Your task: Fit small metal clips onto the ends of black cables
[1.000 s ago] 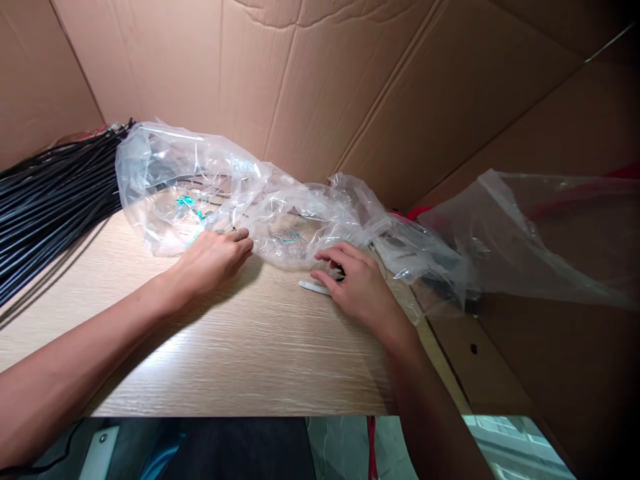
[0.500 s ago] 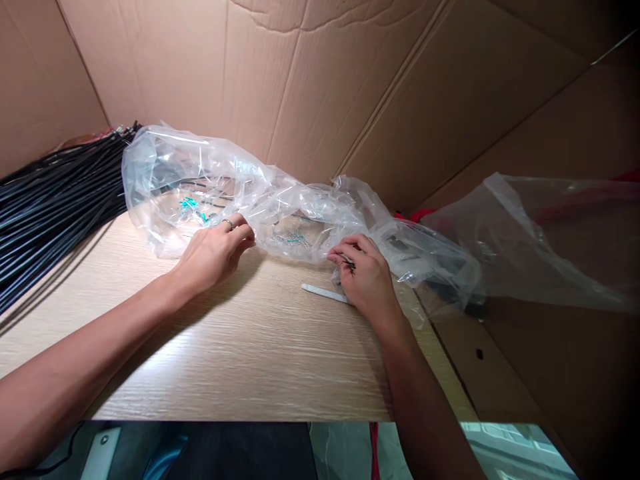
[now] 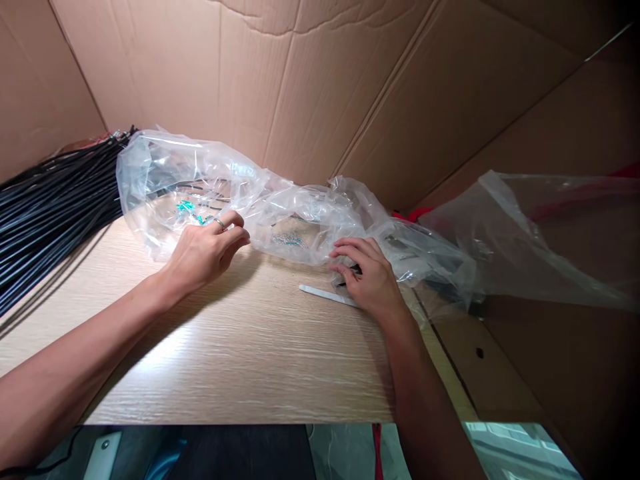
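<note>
While both hands work at the near edge of one crumpled clear plastic bag on the wooden table, a second clear bag hangs well apart at the right. The left hand, wearing one ring, pinches the plastic between thumb and curled fingers, just beside a few small teal parts inside. The right hand lies against the bag's lower hem, fingers bent over something small and dark, possibly a clip; I cannot tell whether it grips. One white strip lies beside that hand. One bundle of black cables lies at the left.
</note>
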Tool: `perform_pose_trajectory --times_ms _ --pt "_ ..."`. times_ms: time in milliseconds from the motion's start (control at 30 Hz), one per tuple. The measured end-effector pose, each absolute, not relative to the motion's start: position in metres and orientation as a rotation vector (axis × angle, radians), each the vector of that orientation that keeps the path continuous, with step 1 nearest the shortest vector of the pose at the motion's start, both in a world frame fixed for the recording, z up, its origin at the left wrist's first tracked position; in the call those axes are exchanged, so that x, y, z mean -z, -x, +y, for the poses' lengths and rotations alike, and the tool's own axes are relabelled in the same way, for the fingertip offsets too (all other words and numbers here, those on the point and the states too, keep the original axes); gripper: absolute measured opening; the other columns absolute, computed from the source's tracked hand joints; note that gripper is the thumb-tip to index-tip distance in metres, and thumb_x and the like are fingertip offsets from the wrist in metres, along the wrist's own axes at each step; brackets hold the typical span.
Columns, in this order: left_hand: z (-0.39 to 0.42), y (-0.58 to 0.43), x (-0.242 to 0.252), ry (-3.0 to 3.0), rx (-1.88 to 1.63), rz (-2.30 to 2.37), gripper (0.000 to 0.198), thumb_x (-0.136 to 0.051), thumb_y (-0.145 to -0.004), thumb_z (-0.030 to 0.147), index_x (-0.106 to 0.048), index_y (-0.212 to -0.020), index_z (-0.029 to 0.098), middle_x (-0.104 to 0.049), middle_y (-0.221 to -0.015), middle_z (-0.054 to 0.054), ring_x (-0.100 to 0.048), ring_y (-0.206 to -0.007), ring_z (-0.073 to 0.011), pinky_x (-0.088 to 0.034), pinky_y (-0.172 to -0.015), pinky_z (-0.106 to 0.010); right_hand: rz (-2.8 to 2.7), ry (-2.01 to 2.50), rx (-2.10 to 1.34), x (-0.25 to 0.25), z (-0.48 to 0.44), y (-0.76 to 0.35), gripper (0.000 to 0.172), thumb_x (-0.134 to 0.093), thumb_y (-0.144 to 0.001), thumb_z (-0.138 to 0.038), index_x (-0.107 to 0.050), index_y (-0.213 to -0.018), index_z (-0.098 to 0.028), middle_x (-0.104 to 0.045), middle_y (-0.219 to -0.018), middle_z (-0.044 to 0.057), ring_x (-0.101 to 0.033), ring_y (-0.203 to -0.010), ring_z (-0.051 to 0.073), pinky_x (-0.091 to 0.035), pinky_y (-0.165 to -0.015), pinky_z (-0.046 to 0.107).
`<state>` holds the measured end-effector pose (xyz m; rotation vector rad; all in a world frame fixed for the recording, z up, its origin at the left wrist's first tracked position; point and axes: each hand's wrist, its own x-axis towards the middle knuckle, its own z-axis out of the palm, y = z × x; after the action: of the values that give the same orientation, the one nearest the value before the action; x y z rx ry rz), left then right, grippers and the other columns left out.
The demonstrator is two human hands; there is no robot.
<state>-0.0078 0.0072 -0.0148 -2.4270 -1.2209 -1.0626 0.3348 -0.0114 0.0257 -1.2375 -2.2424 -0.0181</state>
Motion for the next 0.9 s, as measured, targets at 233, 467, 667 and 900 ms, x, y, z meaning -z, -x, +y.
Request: perform_pose_trajectory --times_ms 233,467,667,900 --pt "0.005 0.01 0.008 2.476 1.079 -1.139 0.021 -0.056 -0.11 0.027 -0.074 -0.101 0.022 -0.077 -0.116 -0.005 -0.066 -0.067 -0.0119 -0.034 -0.052 -0.03 -2.185 1.304 0.053 -0.022 -0.006 -0.343 0.017 -0.057 -0.097 -0.014 -0.068 -0.097 -0.027 -0.078 -0.107 0.006 -0.063 -0.103 0.03 -0.054 -0.09 0.045" --pt "0.008 0.01 0.01 2.494 0.882 -1.269 0.028 -0.051 -0.111 0.031 -0.071 -0.095 0.021 -0.074 -0.095 -0.006 -0.056 -0.057 -0.0132 -0.021 -0.049 -0.032 -2.099 1.41 0.1 -0.018 -0.006 -0.347 0.028 -0.05 -0.089 -0.003 -0.065 -0.095 -0.026 -0.066 -0.094 0.007 -0.065 -0.093 0.026 -0.055 -0.08 0.038" --pt "0.008 0.008 0.012 2.568 0.993 -1.125 0.022 -0.054 -0.11 0.028 -0.073 -0.099 0.022 -0.076 -0.109 -0.006 -0.06 -0.062 -0.0124 -0.028 -0.05 -0.03 -2.108 1.431 0.13 -0.016 -0.007 -0.343 0.032 -0.049 -0.088 0.001 -0.063 -0.099 -0.025 -0.066 -0.094 0.007 -0.067 -0.094 0.025 -0.054 -0.079 0.036" --pt "0.01 0.01 0.015 2.554 0.94 -1.135 0.024 -0.051 -0.112 0.027 -0.071 -0.099 0.023 -0.078 -0.096 -0.004 -0.065 -0.065 -0.0141 -0.029 -0.05 -0.03 -2.109 1.484 0.136 -0.018 -0.009 -0.343 0.028 -0.05 -0.088 -0.002 -0.064 -0.096 -0.025 -0.067 -0.095 0.007 -0.066 -0.095 0.026 -0.052 -0.08 0.038"
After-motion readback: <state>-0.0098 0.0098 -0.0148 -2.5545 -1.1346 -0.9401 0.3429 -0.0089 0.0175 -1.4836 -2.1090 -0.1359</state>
